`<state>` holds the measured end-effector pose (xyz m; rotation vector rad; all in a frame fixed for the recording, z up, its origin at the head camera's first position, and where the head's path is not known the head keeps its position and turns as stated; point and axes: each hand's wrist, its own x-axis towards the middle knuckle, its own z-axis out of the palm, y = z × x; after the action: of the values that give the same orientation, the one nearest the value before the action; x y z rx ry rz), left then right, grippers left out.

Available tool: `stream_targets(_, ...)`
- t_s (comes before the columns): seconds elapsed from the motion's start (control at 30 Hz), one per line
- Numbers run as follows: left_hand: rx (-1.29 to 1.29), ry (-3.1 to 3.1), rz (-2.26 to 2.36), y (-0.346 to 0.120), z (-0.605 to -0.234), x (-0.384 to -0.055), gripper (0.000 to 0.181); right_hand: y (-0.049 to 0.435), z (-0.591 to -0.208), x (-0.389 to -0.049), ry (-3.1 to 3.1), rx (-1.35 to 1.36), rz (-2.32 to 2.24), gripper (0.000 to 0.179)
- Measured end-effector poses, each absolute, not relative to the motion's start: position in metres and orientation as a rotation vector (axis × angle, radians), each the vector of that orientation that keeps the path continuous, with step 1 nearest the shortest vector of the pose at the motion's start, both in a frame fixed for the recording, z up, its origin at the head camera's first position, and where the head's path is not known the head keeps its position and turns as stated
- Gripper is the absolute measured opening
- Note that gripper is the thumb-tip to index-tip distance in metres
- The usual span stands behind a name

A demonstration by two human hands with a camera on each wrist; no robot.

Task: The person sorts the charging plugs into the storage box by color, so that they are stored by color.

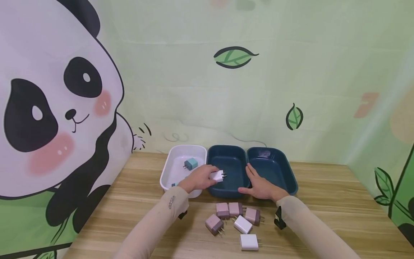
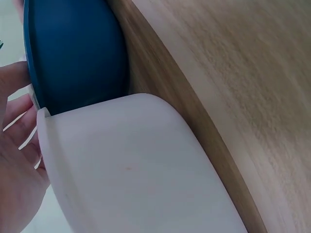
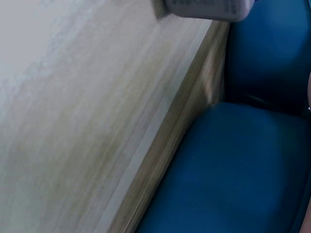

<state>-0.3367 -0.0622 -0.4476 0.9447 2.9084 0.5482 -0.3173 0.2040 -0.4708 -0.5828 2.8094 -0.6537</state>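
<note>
In the head view my left hand (image 1: pixel 199 177) pinches a white charger plug (image 1: pixel 216 176) over the left side of the middle blue bin (image 1: pixel 228 193), its metal prongs pointing right. My right hand (image 1: pixel 262 186) lies with straight, spread fingers at the meeting rims of the middle bin and the right blue bin (image 1: pixel 275 171). Left of them stands a white bin (image 1: pixel 165 169) with a teal charger plug (image 1: pixel 191 164) inside, partly covered by my left arm. The left wrist view shows my left hand (image 2: pixel 19 165) behind the bins' rims, the plug mostly hidden there.
In front of the bins lie several pink charger plugs (image 1: pixel 214 224) and two white charger plugs (image 1: pixel 249 242) on the wooden table (image 1: pixel 336 208). Behind the bins rises a wall hanging (image 1: pixel 181 90) printed with a panda and leaves.
</note>
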Motion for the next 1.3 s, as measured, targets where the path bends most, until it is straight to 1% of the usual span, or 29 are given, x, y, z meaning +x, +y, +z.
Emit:
stream_targets(0.7, 0.913, 2.885, 0.521, -0.064, -0.448, -0.339, 0.044, 0.204, -0.471, -0.318, 2.803, -0.567, -0.652, 0.104)
stream_targets(0.93, 0.891, 2.861, 0.588, -0.067, -0.445, -0.337, 0.042, 0.204, -0.470, -0.318, 2.802, -0.559, -0.647, 0.105)
stream_targets(1.13, 0.990, 2.899, 0.592, -0.071, -0.436, -0.324, 0.035, 0.203, -0.470, -0.318, 2.804, -0.552, -0.645, 0.105)
stream_targets(1.3, 1.100, 2.880, 0.561, -0.070, -0.427, -0.301, 0.029, 0.203, -0.470, -0.316, 2.808, -0.548, -0.642, 0.105)
